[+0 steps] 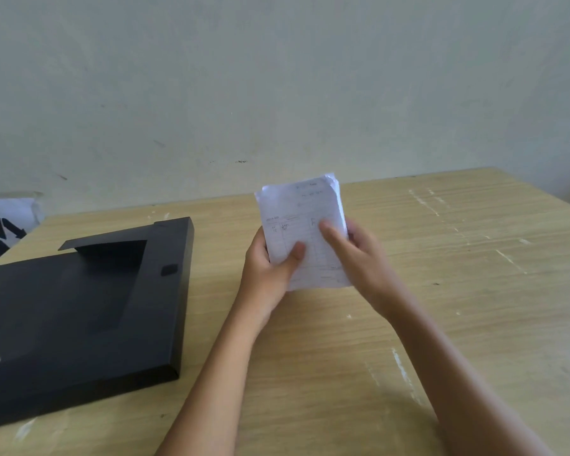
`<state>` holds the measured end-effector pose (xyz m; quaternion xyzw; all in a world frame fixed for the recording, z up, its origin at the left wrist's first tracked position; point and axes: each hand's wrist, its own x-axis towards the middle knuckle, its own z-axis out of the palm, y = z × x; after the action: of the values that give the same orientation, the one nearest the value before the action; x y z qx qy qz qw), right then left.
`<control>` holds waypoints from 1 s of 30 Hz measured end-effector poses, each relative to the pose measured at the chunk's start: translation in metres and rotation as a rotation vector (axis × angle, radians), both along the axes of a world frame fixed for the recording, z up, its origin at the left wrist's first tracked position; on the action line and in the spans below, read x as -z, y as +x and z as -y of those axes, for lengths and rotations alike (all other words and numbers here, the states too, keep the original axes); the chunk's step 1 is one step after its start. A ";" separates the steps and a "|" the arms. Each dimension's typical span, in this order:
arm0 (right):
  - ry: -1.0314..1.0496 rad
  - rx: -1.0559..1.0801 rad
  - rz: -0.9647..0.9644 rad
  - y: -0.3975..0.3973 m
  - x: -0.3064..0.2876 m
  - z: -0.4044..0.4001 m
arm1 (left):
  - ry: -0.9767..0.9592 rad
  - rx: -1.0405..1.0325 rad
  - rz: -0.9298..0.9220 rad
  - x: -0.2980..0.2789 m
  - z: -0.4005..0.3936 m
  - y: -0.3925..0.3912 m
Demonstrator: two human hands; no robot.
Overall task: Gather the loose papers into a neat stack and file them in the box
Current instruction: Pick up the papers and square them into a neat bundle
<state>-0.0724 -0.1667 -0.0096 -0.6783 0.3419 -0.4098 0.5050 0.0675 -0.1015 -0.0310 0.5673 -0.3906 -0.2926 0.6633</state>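
Both hands' grip [305, 255] around papers [301, 225]

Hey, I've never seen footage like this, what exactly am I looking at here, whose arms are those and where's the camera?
There is no machine: the camera sits on a person's head, looking forward and down, so the bare arms reach in from below. The left hand and right hand together hold a small stack of papers upright above a wooden table. To the left lies a black file box, flat on the table, with a flap partly raised. Behind is a plain wall.
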 end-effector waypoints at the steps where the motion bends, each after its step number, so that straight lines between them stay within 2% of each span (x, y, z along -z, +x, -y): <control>1: -0.044 0.005 -0.028 0.000 0.004 0.000 | 0.007 -0.044 0.044 -0.001 0.000 -0.002; 6: -0.100 0.007 0.117 0.004 0.004 -0.003 | -0.097 -0.294 0.332 -0.008 -0.002 -0.014; 11: -0.138 0.090 -0.081 0.021 0.032 -0.007 | -0.083 -0.275 0.522 0.008 0.001 -0.025; 14: -0.141 0.115 -0.038 0.020 0.034 -0.006 | -0.101 -0.310 0.509 0.009 0.001 -0.024; 19: -0.210 0.165 -0.087 0.021 0.036 0.001 | -0.068 -0.337 0.419 0.009 0.002 -0.019; 22: -0.156 0.129 -0.117 0.018 0.037 0.006 | 0.025 -0.326 0.371 0.014 0.003 -0.016; 30: -0.150 0.144 -0.066 0.012 0.036 0.008 | 0.137 -0.277 0.384 0.017 0.001 -0.003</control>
<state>-0.0602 -0.1749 -0.0460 -0.7009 0.3746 -0.4472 0.4105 0.0646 -0.1023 -0.0483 0.7044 -0.4072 -0.1117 0.5706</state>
